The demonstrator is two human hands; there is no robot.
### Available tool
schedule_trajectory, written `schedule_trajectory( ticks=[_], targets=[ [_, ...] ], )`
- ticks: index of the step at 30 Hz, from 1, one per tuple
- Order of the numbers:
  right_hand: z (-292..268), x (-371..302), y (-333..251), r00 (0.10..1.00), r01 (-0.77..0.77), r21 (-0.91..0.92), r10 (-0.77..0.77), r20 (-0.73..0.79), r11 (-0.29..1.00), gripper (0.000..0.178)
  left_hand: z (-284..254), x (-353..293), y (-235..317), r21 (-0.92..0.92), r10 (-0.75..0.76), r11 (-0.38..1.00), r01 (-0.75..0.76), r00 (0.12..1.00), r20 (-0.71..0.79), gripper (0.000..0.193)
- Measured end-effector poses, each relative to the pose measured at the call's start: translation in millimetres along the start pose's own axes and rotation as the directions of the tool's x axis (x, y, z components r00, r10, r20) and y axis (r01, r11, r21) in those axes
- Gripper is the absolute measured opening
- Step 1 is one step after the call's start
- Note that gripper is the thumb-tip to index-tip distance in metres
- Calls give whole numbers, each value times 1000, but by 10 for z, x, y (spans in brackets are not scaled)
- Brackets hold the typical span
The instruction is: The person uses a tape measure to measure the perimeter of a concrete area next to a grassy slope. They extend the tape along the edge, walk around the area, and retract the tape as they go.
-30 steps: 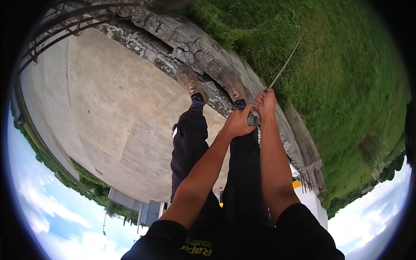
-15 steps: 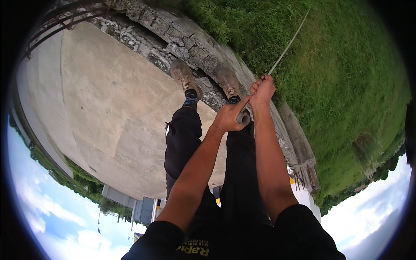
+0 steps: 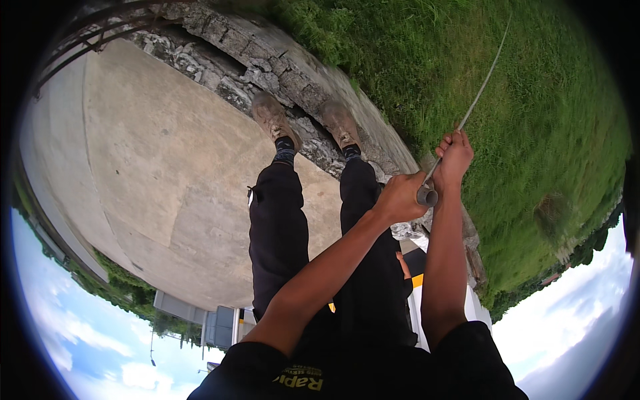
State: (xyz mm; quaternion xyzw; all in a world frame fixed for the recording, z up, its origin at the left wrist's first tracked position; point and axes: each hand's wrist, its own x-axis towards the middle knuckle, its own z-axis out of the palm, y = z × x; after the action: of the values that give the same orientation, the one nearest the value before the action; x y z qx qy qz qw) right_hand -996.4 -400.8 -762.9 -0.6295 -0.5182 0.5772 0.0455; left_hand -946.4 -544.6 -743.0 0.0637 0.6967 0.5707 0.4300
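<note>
A long, thin grey pole stretches from my hands out over the grass to the upper right, narrowing with distance. Its near end is a round, hollow opening beside my left hand. That hand is closed around the pole close to this end, its fingers partly hidden. Farther up the pole, my right hand is also closed on it, with the shaft emerging past the fingers. Where the far tip ends cannot be made out.
Both my shoes stand on a broken, cracked concrete edge with a dark gap in it. Smooth concrete paving spreads to the left. Tall grass lies beyond the edge on the right. Metal bars show at the upper left.
Both hands have moved to the right and a little lower, carrying the pole with them. Its far part has swung right over the grass. My grip stays closed.
</note>
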Motion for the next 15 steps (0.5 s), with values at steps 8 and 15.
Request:
schedule_trajectory(
  ticks=[8,15],
  targets=[
    [-264,663,2123,819,-536,-77,540,195,841,19,222,-65,-632,143,-483,861,488,873,-72,32],
    [-311,1123,2769,640,-681,-244,723,262,691,28,418,261,-1094,134,-665,733,666,744,-65,32]
  ],
)
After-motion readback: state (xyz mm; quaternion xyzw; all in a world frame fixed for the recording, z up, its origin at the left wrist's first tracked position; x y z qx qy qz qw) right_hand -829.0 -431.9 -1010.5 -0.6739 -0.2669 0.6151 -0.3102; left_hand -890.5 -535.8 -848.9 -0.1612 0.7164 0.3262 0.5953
